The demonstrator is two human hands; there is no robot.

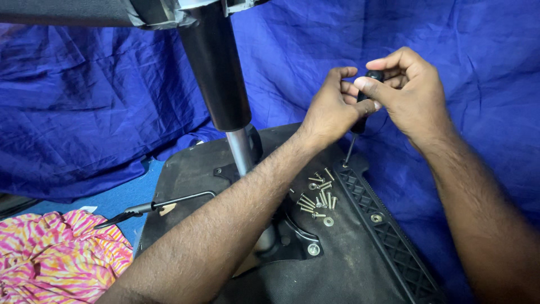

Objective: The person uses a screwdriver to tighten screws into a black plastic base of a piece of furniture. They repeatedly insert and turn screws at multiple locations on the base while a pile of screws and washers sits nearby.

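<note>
Left hand (332, 110) and right hand (408, 87) both clamped on black-handled steel screwdriver (360, 112), tip down at ribbed black plastic bracket (388, 233); loose silver screws (318, 197) lie below the left hand.

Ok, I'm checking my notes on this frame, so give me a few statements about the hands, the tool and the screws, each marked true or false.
1. Both the left hand and the right hand grip the black-handled screwdriver. True.
2. The screwdriver's tip meets the black ribbed plastic bracket. True.
3. The loose silver screws lie on the blue cloth. False: they lie on the black seat underside.
4. The grey metal column lies flat. False: it stands upright.
</note>
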